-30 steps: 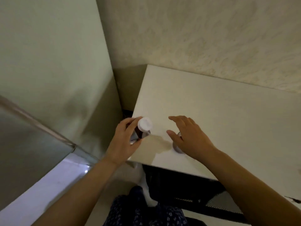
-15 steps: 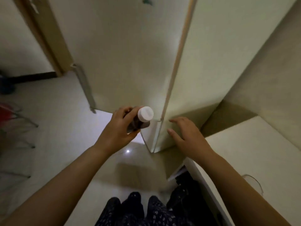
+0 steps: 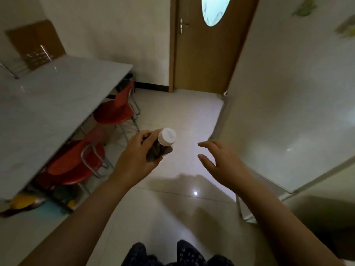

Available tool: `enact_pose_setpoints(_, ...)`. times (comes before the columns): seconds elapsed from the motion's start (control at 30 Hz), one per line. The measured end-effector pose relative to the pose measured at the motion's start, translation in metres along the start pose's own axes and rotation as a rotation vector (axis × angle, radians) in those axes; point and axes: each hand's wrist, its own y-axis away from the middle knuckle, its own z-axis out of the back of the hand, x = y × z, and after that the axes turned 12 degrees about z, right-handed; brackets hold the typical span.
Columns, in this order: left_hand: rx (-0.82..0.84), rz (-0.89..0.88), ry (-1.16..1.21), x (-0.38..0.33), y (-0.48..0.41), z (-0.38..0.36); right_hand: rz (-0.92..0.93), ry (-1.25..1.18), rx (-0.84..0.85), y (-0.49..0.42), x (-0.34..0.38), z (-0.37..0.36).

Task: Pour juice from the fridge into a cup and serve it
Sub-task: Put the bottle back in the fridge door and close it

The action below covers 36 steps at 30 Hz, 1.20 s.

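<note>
Our left hand (image 3: 134, 160) grips the dark juice bottle (image 3: 161, 146), white cap (image 3: 167, 136) tilted toward one o'clock. At three o'clock of it, our right hand (image 3: 222, 162) hovers empty, fingers spread.

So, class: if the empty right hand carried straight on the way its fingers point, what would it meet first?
The right hand is open, fingers aimed forward and slightly left. Nothing stands in that line: only bare floor, then probably the wooden door. The bottle lies left of that path. Depth is uncertain.
</note>
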Motion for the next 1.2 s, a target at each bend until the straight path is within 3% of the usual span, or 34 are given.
enact_pose_setpoints(0.33,0.016,0.047,0.031,0.093,-0.122,0.027,0.064,0.185,0.032,-0.156,-0.004,-0.047)
enact_pose_setpoints(0.67,0.103,0.039,0.042,0.125,-0.32,-0.05,-0.033,0.174,0.01,-0.318,-0.117,-0.051)
enact_pose_setpoints(1.0,0.232,-0.163,0.036,0.1,-0.534,-0.134,-0.254,0.16,-0.022,-0.441,-0.233,-0.021)
enact_pose_setpoints(1.2,0.366,-0.385,0.097,0.075,-0.674,-0.196,-0.496,0.197,-0.092,-0.502,-0.302,-0.002)
